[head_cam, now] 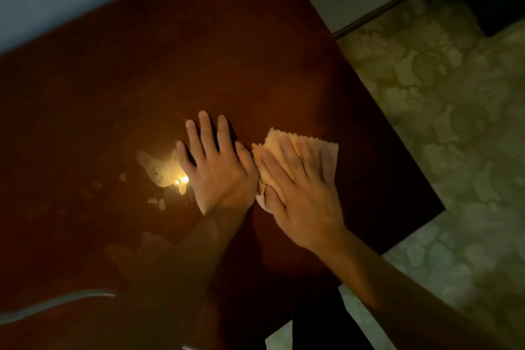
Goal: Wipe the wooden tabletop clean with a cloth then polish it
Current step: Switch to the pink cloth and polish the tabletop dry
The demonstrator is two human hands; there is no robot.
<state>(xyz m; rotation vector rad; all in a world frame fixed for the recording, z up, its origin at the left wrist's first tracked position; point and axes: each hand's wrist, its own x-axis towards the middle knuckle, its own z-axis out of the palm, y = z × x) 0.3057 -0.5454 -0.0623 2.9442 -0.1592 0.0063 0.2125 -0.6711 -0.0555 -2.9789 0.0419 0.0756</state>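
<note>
Two hands are laid flat on a dark wooden table (170, 71), side by side near its right edge. Left hand (218, 167) is spread w/ straight fingers, palm down on bare wood, nothing held; a bright glare spot (170, 170) is seen just left of it. Right hand (298, 190) is pressed flat, fingers straight, on a pale cloth (287, 142). Patterned floor (443, 133) is seen far right.

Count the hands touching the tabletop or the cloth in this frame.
2. The left hand lies flat on the bare wooden tabletop; the right hand presses flat on the cloth beside it.
</note>
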